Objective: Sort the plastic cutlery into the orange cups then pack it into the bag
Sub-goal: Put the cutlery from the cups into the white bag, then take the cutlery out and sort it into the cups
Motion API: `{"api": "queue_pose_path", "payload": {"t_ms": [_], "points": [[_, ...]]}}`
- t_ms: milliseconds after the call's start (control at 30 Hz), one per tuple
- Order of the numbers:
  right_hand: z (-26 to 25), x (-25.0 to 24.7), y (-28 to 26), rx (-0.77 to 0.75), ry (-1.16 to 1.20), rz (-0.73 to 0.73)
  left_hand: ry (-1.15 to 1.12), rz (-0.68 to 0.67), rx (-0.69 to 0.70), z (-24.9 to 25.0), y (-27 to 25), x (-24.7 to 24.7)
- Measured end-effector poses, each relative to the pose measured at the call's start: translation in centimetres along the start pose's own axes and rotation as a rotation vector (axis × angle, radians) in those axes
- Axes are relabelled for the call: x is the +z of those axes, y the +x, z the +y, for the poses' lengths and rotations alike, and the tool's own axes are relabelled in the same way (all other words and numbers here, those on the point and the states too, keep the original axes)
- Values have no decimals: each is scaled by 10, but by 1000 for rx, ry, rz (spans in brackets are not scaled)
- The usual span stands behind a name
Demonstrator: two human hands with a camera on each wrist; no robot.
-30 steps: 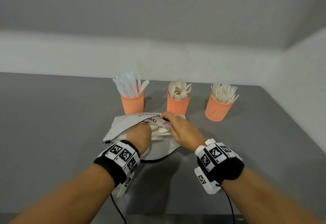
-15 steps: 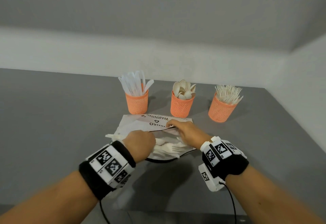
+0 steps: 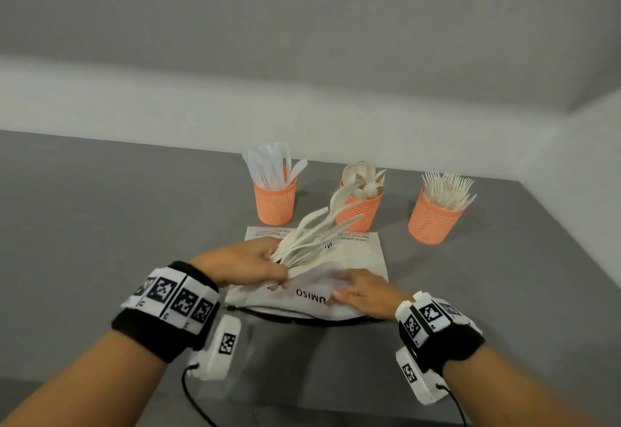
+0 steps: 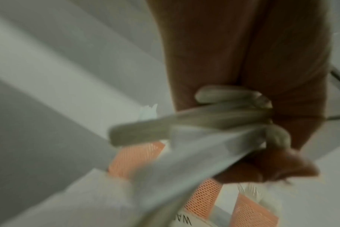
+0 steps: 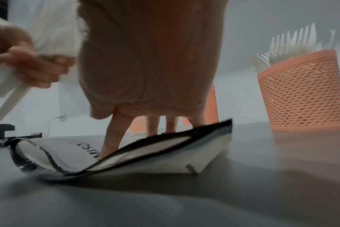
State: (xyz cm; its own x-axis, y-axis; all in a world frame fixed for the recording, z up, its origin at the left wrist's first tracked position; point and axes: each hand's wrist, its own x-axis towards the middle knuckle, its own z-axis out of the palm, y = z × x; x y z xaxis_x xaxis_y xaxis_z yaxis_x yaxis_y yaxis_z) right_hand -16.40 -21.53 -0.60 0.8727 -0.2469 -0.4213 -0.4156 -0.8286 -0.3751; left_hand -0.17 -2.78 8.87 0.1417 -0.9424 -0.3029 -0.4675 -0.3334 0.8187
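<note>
My left hand (image 3: 250, 263) grips a bundle of cream plastic cutlery (image 3: 312, 231) by the handles, lifted above the white zip bag (image 3: 356, 258); the left wrist view shows the blurred bundle (image 4: 204, 122) in my fist. My right hand (image 3: 361, 290) lies flat on the bag, fingers straight, pressing it to the table; the right wrist view shows the fingertips (image 5: 111, 145) on the bag (image 5: 68, 149) behind its raised black zip edge. Three orange mesh cups stand behind: knives (image 3: 275, 201), spoons (image 3: 361, 206), forks (image 3: 433, 216).
The grey table (image 3: 100, 225) ends at a white wall behind and on the right. The fork cup (image 5: 303, 92) stands close to the bag's right end. Black cables hang from both wrist cameras at the table's near edge.
My left hand has pulled the cutlery bundle out of the bag and raised it, tips pointing toward the spoon cup. My right hand slid back along the bag and now presses it flat.
</note>
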Motion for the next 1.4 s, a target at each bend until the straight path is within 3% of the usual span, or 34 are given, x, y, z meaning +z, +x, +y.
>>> {"api": "queue_pose_path", "payload": {"t_ms": [100, 200, 267, 400, 467, 533, 633, 800, 933, 1233, 1400], "points": [[-3, 1, -2, -6, -69, -17, -492, 113, 81, 2, 18, 13], [-7, -9, -4, -54, 81, 58, -878, 182, 92, 5, 35, 25], [-11, -22, -6, -77, 253, 247, -949, 190, 79, 6, 44, 29], [-28, -55, -15, -145, 549, 892, -979, 190, 59, 12, 57, 33], [-43, -72, -21, -244, 620, 995, -971, 194, 74, 19, 62, 33], [-57, -82, -19, -306, 629, 945, -937, 213, 106, 28, 67, 34], [-67, -88, -9, -253, 605, 851, -852, 274, 177, 40, 73, 34], [-64, -102, -3, -248, 602, 847, -912, 269, 259, 51, 82, 26], [-59, -111, 5, -250, 479, 858, -947, 274, 248, 57, 91, 21], [-63, -113, 23, -268, 454, 820, -985, 342, 255, 52, 96, 16], [-76, -116, 31, -269, 370, 868, -1013, 298, 281, 41, 94, 4]]}}
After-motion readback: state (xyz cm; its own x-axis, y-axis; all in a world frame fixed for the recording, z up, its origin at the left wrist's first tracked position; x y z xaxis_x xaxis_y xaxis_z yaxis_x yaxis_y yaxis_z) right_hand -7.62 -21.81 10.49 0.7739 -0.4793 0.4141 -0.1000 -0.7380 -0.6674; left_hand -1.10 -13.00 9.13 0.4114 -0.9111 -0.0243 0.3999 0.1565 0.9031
